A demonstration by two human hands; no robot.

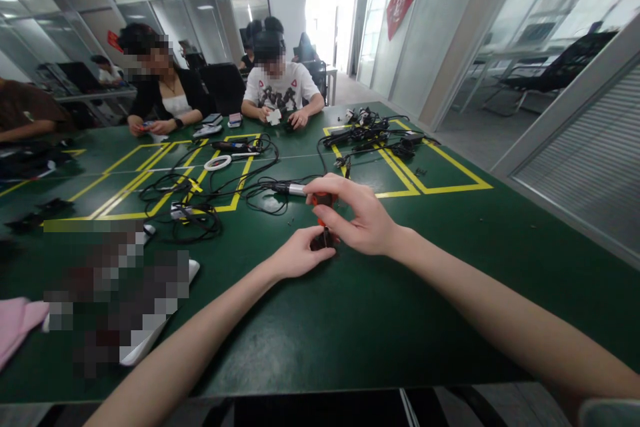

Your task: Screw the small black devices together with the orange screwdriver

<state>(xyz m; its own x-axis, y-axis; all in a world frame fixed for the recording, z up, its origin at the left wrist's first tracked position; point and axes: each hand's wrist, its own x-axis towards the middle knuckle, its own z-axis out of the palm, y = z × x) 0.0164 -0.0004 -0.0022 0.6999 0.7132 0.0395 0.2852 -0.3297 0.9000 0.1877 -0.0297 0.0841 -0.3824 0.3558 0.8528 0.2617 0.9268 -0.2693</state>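
Near the middle of the green table [280, 347], my right hand [363, 220] is closed around the orange and black handle of a screwdriver [321, 199], held roughly upright. Directly beneath it, my left hand [299, 255] grips a small black part [320, 240] against the tabletop. The screwdriver's lower end meets or nearly meets that part; fingers hide the exact contact. Just beyond my right fingertips lies a silver cylindrical end [296, 189] joined to black cable.
Black cables [200, 220] and a white ring [218, 163] lie left of centre. More cabled devices [367, 133] are heaped at the back right within yellow tape [453, 188]. White-edged flat objects [150, 330], partly blurred, lie front left. Two people [283, 83] [163, 90] sit opposite.
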